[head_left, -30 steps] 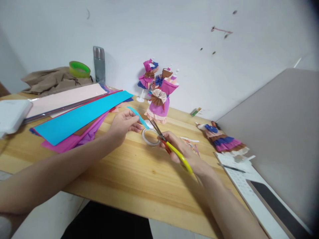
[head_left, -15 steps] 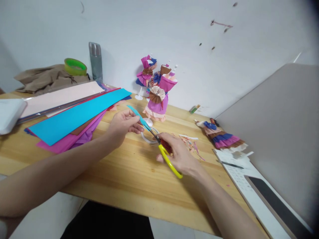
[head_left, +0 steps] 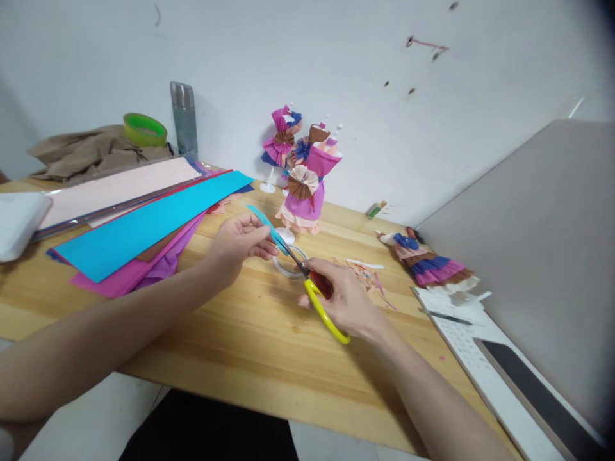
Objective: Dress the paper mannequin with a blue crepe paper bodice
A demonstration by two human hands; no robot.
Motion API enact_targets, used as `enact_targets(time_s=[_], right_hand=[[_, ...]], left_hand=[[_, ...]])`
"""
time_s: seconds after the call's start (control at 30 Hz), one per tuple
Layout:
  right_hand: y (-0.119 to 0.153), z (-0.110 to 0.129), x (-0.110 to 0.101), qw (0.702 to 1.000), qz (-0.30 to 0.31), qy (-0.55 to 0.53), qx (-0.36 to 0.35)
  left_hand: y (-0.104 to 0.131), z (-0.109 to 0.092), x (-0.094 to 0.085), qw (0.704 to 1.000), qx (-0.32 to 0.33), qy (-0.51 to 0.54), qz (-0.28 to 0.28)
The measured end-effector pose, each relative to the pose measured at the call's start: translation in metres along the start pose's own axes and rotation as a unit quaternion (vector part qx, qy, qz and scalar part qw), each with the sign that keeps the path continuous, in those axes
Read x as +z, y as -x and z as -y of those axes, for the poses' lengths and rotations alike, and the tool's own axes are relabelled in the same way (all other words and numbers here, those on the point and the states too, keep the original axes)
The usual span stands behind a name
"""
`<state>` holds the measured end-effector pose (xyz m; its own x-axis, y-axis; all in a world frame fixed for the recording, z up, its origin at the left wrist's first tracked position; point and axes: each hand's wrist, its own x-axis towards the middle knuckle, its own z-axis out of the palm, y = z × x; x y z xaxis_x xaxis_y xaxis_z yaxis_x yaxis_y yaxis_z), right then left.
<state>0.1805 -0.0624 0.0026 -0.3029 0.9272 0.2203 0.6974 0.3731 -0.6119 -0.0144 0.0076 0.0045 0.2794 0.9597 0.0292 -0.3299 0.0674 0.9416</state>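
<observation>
Between the thumb and fingers of my left hand (head_left: pixel 245 240) is a narrow blue paper strip (head_left: pixel 262 219), slanting toward the middle of the table. My right hand (head_left: pixel 339 294) grips scissors (head_left: pixel 327 319) with yellow-rimmed handles. Their dark blades (head_left: pixel 292 254) meet the strip's near end, just beside my left fingertips. Below the blades a roll of white tape (head_left: pixel 283 272) lies on the wooden table, partly covered by them. Behind my hands stand small mannequins in paper dresses (head_left: pixel 306 182), in pink, brown, blue and cream.
Blue, pink and brown paper sheets (head_left: pixel 154 221) are stacked at the left. Behind them are a green tape roll (head_left: pixel 144 130) and a bottle (head_left: pixel 184 121). At the right lie paper scraps (head_left: pixel 368 278), a paper dress (head_left: pixel 432 262), a pen (head_left: pixel 449 317) and a phone (head_left: pixel 533 390).
My hands, the scissors and the blue strip have barely shifted. The blades look slightly more closed on the strip's end, and the yellow handle has moved a little left.
</observation>
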Motion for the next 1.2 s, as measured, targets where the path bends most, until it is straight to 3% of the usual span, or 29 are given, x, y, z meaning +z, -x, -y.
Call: enact_targets(time_s=[0.2, 0.6, 1.2], right_hand=[[-0.0003, 0.0007, 0.0010, 1.000, -0.004, -0.004, 0.010], [0.0025, 0.0009, -0.0004, 0.996, -0.007, 0.088, -0.002], [0.0013, 0.0012, 0.0018, 0.995, -0.032, 0.092, -0.018]], left_hand=[[0.0012, -0.0017, 0.0023, 1.000, -0.008, -0.001, -0.007], [0.0019, -0.0007, 0.0024, 1.000, 0.005, 0.006, 0.005], [0.0018, 0.0016, 0.0013, 1.000, 0.013, -0.012, 0.019]])
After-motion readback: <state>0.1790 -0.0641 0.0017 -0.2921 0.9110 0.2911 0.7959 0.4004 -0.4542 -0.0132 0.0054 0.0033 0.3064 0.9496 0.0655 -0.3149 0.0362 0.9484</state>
